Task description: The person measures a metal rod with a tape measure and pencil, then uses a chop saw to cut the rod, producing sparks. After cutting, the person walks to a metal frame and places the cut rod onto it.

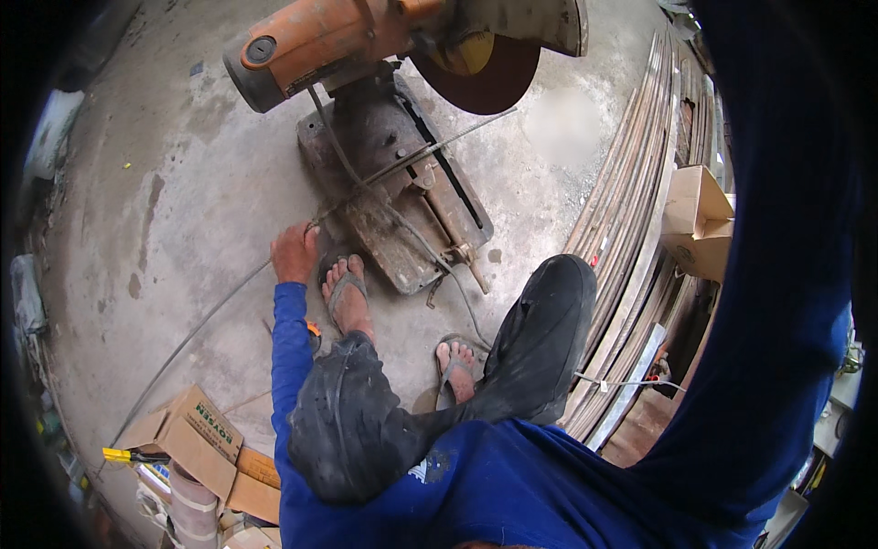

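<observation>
An orange cut-off saw [320, 41] stands on the floor ahead, its dark abrasive disc [494, 78] raised above the dirty metal base [366, 229]. My left hand [294, 252] is closed around a long thin metal rod [439, 145], just left of the base. The rod lies across the base under the disc and trails back past my hand to the lower left. A grey power cord [402, 224] hangs from the saw and crosses the base towards my foot. My right arm [768, 238], in a blue sleeve, reaches up the right side; its hand is outside the picture.
Long metal bars and pipes [622, 183] lie stacked along the right, with an open cardboard box [697, 220] on them. Another cardboard box [201, 430] and wrapped rolls [194, 503] stand at lower left. My sandalled feet [347, 297] flank the base's near end. An orange-and-black tool [313, 329] lies by my left leg.
</observation>
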`<state>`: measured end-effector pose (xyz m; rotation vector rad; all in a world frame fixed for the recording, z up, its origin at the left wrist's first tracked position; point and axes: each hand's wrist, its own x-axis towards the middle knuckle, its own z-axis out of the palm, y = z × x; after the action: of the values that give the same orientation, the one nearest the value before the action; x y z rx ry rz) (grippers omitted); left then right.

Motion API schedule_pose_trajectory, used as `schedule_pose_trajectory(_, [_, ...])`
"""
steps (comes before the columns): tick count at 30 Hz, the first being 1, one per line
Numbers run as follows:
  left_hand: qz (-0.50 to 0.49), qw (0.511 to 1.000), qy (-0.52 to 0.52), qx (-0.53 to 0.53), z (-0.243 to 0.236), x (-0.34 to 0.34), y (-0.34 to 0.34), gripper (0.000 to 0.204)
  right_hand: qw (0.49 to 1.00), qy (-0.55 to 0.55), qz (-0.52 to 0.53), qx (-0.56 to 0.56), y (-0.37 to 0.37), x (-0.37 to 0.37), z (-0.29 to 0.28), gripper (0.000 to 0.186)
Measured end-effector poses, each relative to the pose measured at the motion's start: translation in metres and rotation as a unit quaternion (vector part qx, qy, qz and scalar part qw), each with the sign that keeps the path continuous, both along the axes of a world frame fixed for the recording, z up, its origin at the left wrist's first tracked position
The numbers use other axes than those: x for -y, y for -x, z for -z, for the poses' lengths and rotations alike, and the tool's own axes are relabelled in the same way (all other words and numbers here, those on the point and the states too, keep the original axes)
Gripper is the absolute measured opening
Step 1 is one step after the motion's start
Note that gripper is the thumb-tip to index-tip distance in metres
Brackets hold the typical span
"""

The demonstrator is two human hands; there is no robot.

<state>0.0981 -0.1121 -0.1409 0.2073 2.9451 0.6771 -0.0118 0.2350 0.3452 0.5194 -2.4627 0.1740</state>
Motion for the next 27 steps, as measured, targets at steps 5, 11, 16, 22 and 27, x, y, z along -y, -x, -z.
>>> schedule_pose_trajectory(5, [0.004,1.000,0.006,0.022,0.006,0.003,0.001,0.033,0.998,0.023,-0.005,0.051,-0.010,0.010,0.004,0.040])
schedule_pose_trajectory(11, [0.009,0.999,0.027,0.019,-0.001,0.000,0.007,0.038,0.973,0.111,-0.015,0.203,-0.027,0.018,0.036,0.042])
schedule_pose_trajectory(16, [0.024,0.996,0.065,0.060,-0.001,0.001,0.011,0.042,0.865,0.223,0.029,0.448,-0.059,0.020,0.059,0.043])
schedule_pose_trajectory(22, [0.011,0.996,0.056,0.062,0.001,0.002,0.009,0.045,0.720,0.305,0.073,0.619,-0.068,0.014,0.061,0.032])
schedule_pose_trajectory(27, [0.015,0.995,0.060,0.073,0.001,0.000,0.010,0.048,0.690,0.303,0.034,0.657,-0.082,0.012,0.070,0.024])
